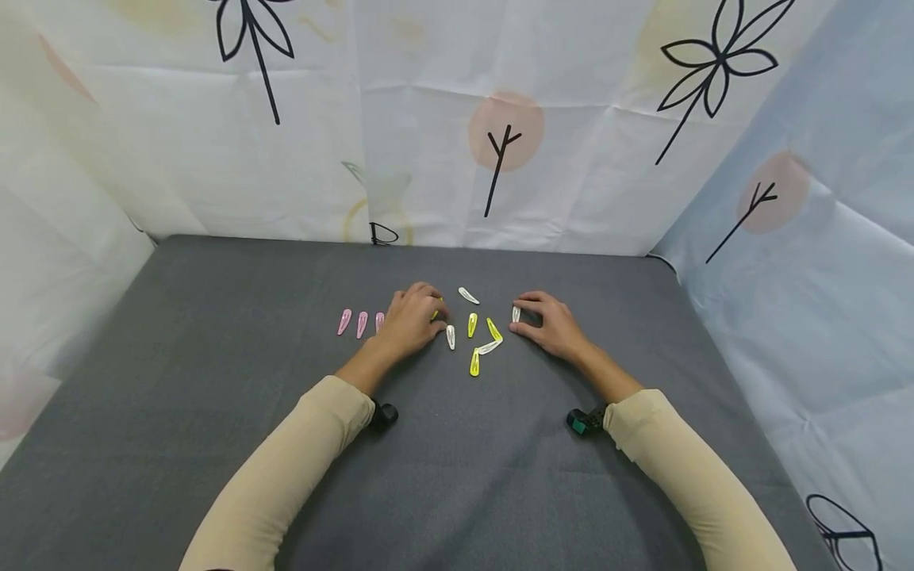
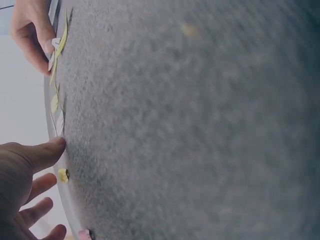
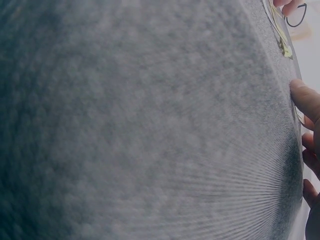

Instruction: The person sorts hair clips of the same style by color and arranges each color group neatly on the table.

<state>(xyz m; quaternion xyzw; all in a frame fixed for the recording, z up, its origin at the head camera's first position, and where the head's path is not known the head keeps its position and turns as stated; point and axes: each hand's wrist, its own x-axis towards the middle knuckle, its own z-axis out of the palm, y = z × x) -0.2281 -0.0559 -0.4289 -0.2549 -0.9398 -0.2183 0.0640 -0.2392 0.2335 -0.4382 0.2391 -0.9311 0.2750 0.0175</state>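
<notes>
Snap hair clips lie on the grey cloth. My right hand pinches a white hair clip between thumb and index finger, down at the cloth. My left hand hovers low with thumb and fingers spread around a yellow hair clip, partly hidden in the head view. Its thumb tip is right beside another white clip; whether they touch I cannot tell. Between the hands lie a yellow clip, an upper white clip, and a zigzag of a yellow clip, a white clip and a lower yellow clip.
Left of my left hand stands a row of pink clips, the rightmost partly covered by the hand. The grey table ends at patterned white cloth walls at the back and sides.
</notes>
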